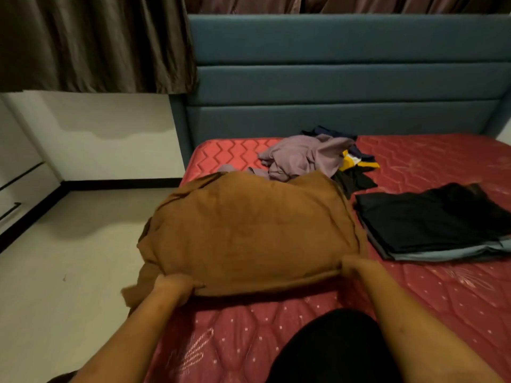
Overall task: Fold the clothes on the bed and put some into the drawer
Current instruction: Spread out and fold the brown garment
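A brown garment (249, 233) lies spread over the left part of the red mattress (442, 299), its left side hanging past the bed's edge. My left hand (177, 286) grips its near left edge and my right hand (356, 265) grips its near right edge. Behind it sits a crumpled heap with a lilac garment (304, 157) on top and dark and yellow pieces (356, 161) beside it. To the right lies a flat folded stack of dark clothes (431, 222) with a grey-blue piece at the bottom.
A blue padded headboard (345, 78) stands at the far end, with dark curtains (91, 42) above and left. Pale floor (69, 272) runs along the bed's left side, with white panels (19, 189) at the left wall. My dark-clothed knee (337, 346) rests on the mattress.
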A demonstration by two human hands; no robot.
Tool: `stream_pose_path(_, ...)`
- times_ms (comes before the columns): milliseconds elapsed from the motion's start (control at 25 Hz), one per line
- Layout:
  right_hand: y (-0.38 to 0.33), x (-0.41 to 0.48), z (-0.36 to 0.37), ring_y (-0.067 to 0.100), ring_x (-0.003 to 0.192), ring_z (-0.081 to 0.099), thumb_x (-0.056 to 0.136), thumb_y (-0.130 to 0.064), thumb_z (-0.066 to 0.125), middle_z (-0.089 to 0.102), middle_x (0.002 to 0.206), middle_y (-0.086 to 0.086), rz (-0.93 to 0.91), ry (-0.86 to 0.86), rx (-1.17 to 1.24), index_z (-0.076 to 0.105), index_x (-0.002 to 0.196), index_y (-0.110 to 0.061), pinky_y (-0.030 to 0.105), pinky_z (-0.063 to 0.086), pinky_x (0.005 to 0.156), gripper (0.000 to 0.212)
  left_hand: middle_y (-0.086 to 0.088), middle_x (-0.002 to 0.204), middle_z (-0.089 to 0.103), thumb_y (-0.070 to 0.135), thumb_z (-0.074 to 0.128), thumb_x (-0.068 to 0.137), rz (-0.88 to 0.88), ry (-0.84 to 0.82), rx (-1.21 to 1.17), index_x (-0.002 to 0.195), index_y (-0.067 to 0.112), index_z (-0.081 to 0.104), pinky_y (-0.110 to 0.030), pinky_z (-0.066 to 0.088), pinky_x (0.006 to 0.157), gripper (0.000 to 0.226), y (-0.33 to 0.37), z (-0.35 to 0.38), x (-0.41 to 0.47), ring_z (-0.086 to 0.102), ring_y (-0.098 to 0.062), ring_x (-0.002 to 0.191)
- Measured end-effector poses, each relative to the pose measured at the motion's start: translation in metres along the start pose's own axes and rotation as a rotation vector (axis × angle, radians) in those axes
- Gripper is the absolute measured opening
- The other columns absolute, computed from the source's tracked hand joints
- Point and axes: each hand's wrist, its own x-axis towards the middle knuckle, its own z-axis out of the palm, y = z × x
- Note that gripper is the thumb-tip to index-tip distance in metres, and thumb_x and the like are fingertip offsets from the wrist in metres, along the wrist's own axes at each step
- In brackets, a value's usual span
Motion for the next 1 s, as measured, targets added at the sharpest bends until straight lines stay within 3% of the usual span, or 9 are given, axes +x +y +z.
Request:
stream_pose_path(120,0.021,0.021,0.028,0.042,0.098,0.061,0.072,-0.018,0.057,0.060,0.112,0.027,0.184,-0.284,0.437,0.058,0.117,0.005,0.048,0.048,0.094,0.051,0.005,0.147,0.041,0.033,0.041,0.098,-0.100,0.074,0.119,0.141,0.043,0.038,-0.042,0.029,0.110,0.044,0.029,0.008,-0.004,0.038,-0.023,0.135)
stream_pose_path(280,0.019,-0.013,0.011,0.020,0.050,0.059,0.097,0.000,0.040,0.054,0.095,0.011,0.178,-0.322,0.273,0.049,0.130,0.001,0.022,0.053,0.060,0.034,0.000,0.143,0.042,0.029,0.043,0.097,-0.057,0.303,0.115,0.143,0.032,0.032,-0.042,0.033,0.101,0.048,0.064,0.001,-0.002,0.041,-0.024,0.130)
stream_pose_path(400,0.016,-0.030,-0.003,0.023,0.078,0.053,0.101,-0.028,0.044,0.066,0.084,0.009,0.172,-0.520,-0.379,0.061,0.101,-0.001,0.032,0.041,0.091,0.032,-0.002,0.154,0.021,0.028,0.056,0.089,0.052,0.316,0.081,0.150,0.037,0.012,-0.044,0.034,0.100,0.076,0.089,0.020,0.000,0.030,-0.027,0.137)
stream_pose_path(520,0.022,-0.036,-0.002,0.020,0.109,0.051,0.098,-0.039,0.049,0.056,0.132,0.002,0.241,-0.648,-0.442,0.063,0.109,-0.020,0.031,0.039,0.100,0.027,0.000,0.158,0.013,0.024,0.059,0.084,0.140,0.407,0.083,0.150,0.035,0.015,-0.046,0.033,0.103,0.080,0.110,0.039,0.007,0.021,-0.027,0.142)
stream_pose_path(600,0.033,-0.022,0.006,0.017,0.099,0.058,0.092,-0.033,0.057,0.061,0.127,0.003,0.176,-0.444,-0.254,0.064,0.121,-0.017,0.026,0.048,0.092,0.033,-0.001,0.151,0.035,0.026,0.068,0.074,0.210,0.486,0.047,0.138,0.031,0.040,-0.047,0.044,0.093,0.069,0.125,0.042,0.010,0.037,-0.026,0.134)
stream_pose_path(680,0.036,-0.011,0.013,0.017,0.088,0.064,0.089,-0.024,0.061,0.066,0.112,0.003,-0.003,0.012,0.063,0.068,0.110,-0.020,0.018,0.051,0.073,0.023,-0.001,0.120,0.062,0.029,0.082,0.049,0.232,0.501,0.046,0.106,0.026,0.063,-0.041,0.052,0.064,0.060,0.137,0.041,0.013,0.059,-0.023,0.104)
stream_pose_path(800,0.029,-0.012,0.030,0.025,0.129,0.046,0.094,-0.034,0.053,0.045,0.146,0.004,-0.308,0.200,-0.028,0.052,0.134,-0.031,0.029,0.039,0.104,0.040,-0.003,0.108,0.059,0.026,0.074,0.068,0.268,0.492,-0.026,0.104,0.020,0.061,-0.040,0.050,0.067,0.038,0.149,0.029,0.014,0.058,-0.026,0.102)
stream_pose_path(920,0.031,-0.024,0.052,0.035,0.147,-0.001,0.099,-0.051,0.035,-0.006,0.162,-0.004,-0.035,0.009,-0.060,0.003,0.151,-0.044,0.054,0.012,0.116,0.062,-0.007,0.125,0.056,0.021,0.042,0.091,0.270,0.393,0.016,0.119,0.015,0.055,-0.036,0.042,0.089,0.032,0.151,0.018,0.019,0.050,-0.028,0.116)
stream_pose_path(1000,0.032,-0.025,0.045,0.043,0.145,-0.005,0.098,-0.047,0.035,-0.010,0.161,0.002,0.247,-0.025,-0.050,-0.005,0.152,-0.038,0.063,0.007,0.112,0.068,-0.011,0.127,0.058,0.022,0.042,0.091,0.280,0.205,-0.025,0.122,0.014,0.059,-0.037,0.045,0.092,0.036,0.152,0.004,0.020,0.055,-0.030,0.115)
